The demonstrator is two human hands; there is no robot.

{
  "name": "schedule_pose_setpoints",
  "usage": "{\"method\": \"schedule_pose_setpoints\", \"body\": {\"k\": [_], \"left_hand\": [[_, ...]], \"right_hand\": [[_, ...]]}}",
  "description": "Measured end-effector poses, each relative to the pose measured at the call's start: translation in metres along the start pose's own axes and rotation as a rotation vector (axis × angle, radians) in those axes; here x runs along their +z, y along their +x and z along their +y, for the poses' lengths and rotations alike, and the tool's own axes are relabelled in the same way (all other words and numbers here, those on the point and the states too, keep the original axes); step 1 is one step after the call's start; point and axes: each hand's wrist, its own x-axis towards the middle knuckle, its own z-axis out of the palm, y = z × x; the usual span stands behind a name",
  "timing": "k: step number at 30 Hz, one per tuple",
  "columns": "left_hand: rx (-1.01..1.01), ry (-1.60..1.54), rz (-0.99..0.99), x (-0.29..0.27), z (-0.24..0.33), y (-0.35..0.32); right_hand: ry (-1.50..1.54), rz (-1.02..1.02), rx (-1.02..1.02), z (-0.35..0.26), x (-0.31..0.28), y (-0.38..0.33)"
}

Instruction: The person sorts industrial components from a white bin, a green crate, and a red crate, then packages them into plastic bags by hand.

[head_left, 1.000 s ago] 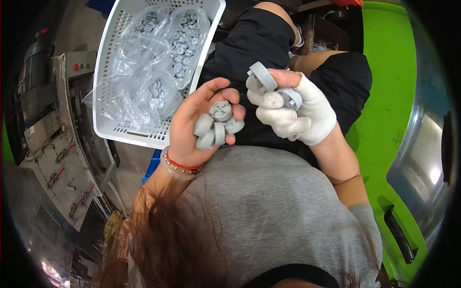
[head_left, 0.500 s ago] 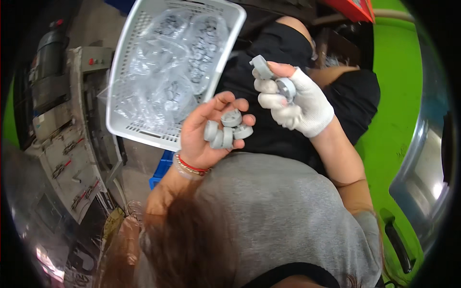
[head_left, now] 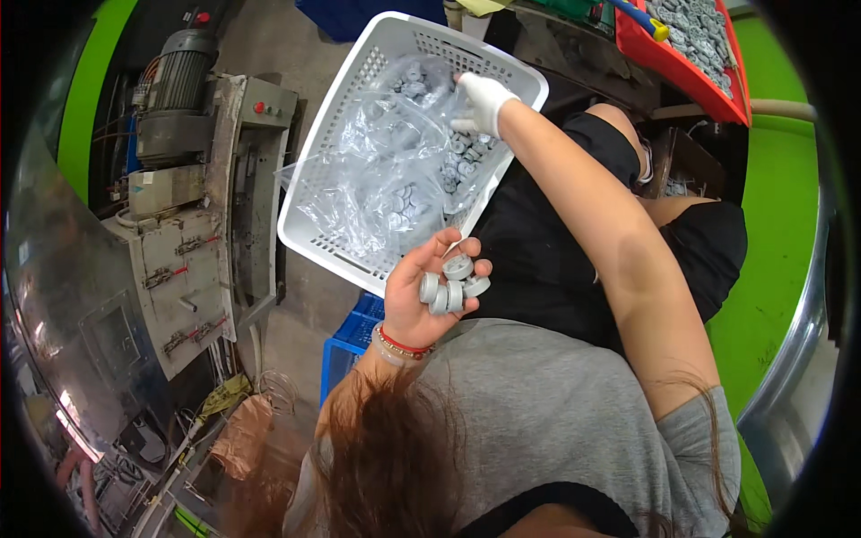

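My bare left hand [head_left: 408, 296] is palm up with its fingers curled around several small grey ring-shaped pieces [head_left: 455, 289], held in front of my lap. My right hand [head_left: 487, 103], in a white glove, is over the far right part of a white perforated basket [head_left: 300, 211]. Its thumb and fingers are apart, with no piece visible between them. Beneath it lies a clear plastic bag [head_left: 457, 193] of similar grey pieces. More clear bags [head_left: 359, 134] with grey pieces fill the rest of the basket.
At the upper right a red tray [head_left: 682, 82] holds many grey pieces, with a blue-and-yellow tool handle [head_left: 647, 20] at its edge. A blue crate [head_left: 339, 351] is below the basket. Machinery with a motor [head_left: 182, 82] stands on the left; a green surface [head_left: 782, 224] is on the right.
My right hand has moved up and left from near my left hand to over the basket; the grey pieces it held no longer show. The left hand still holds its pieces. The view has shifted.
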Motion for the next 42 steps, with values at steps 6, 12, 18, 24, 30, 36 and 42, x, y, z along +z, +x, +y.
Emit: {"method": "schedule_pose_setpoints", "body": {"k": [6, 12, 18, 24, 30, 36, 42], "left_hand": [[-0.011, -0.063, -0.016, -0.008, 0.011, 0.025], [-0.107, -0.008, -0.094, 0.018, 0.009, 0.057], [-0.238, -0.087, -0.198, 0.023, 0.0, 0.059], [-0.251, -0.111, -0.215, 0.029, -0.01, 0.062], [-0.11, 0.484, -0.109, 0.029, -0.019, 0.051], [-0.113, 0.492, -0.244, 0.036, -0.02, 0.051], [-0.209, 0.337, -0.421, 0.031, -0.021, 0.052]], "right_hand": [[-0.749, -0.248, -0.658, 0.022, -0.041, -0.134], [-1.182, -0.275, -1.002, 0.009, -0.063, -0.228], [-1.282, -0.243, -1.223, 0.002, -0.073, -0.237], [-1.224, -0.181, -1.48, 0.008, -0.079, -0.233], [-1.407, -0.076, -1.573, 0.0, -0.08, -0.243], [-1.304, -0.06, -1.405, -0.001, -0.072, -0.256], [-1.064, -0.173, -1.204, 0.003, -0.075, -0.262]]}}
